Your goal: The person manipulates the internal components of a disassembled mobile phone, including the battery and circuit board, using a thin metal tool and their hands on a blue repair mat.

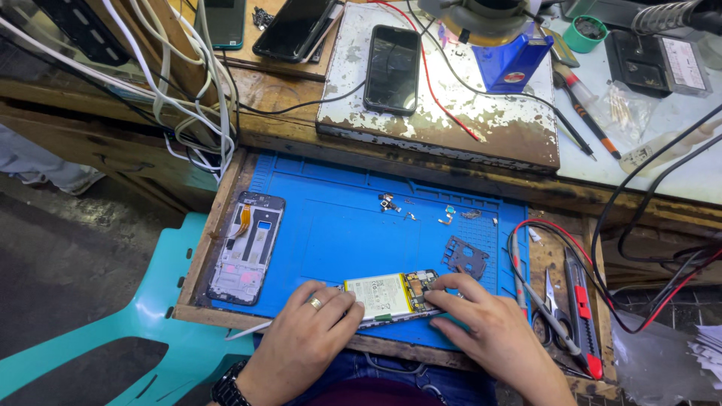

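Hands, left (pixel 304 331) and right (pixel 481 323), both gripping opened phone (pixel 391 295), white-labelled battery (pixel 378 293), blue mat (pixel 338 225)

A blue work mat (pixel 331 225) covers a wooden drawer tray. On its left side lies a phone frame (pixel 247 248) with an orange ribbon inside. Tiny screws and small parts (pixel 421 210) sit near the top of the mat, and a dark metal plate (pixel 465 257) lies at the right. Beside the mat are scissors (pixel 553 308) and a red box cutter (pixel 580 308). Above, a black phone (pixel 392 69) rests on a chipped white board (pixel 511 124). A blue stand (pixel 511 64) is next to it. White cables (pixel 188 90) hang at the left. A teal plastic chair (pixel 150 316) stands below.
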